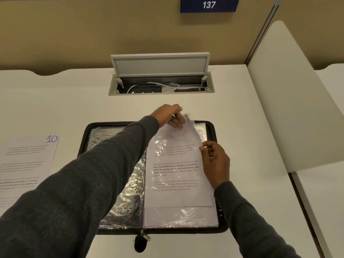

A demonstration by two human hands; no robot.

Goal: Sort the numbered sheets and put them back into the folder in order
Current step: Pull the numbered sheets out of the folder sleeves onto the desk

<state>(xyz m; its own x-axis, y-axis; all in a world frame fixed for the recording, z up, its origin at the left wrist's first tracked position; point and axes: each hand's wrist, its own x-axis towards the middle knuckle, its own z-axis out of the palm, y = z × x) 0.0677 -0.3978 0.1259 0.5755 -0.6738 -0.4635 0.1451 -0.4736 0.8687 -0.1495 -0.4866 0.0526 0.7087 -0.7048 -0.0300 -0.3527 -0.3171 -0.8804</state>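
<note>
Sheet (175,170) half-seated in sleeve (176,216) of folder (84,141); filing step, likely.
Left grip (168,116) pinches top edge, right grip (216,159) pinches side edge; next: ease sheet fully down.

**Surroundings at the desk**

We note a white laminate desk (232,112) backed by a tan partition wall (93,34). A recessed grey metal cable box (211,84) sits in the desk, with its flat grey lid (160,65) tilted up and white cables (167,86) inside. A dark blue sign (208,5) reads 137. A white divider panel (288,108) stands to the right.

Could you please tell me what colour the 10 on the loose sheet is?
The 10 is purple, best seen in the head view.
</note>
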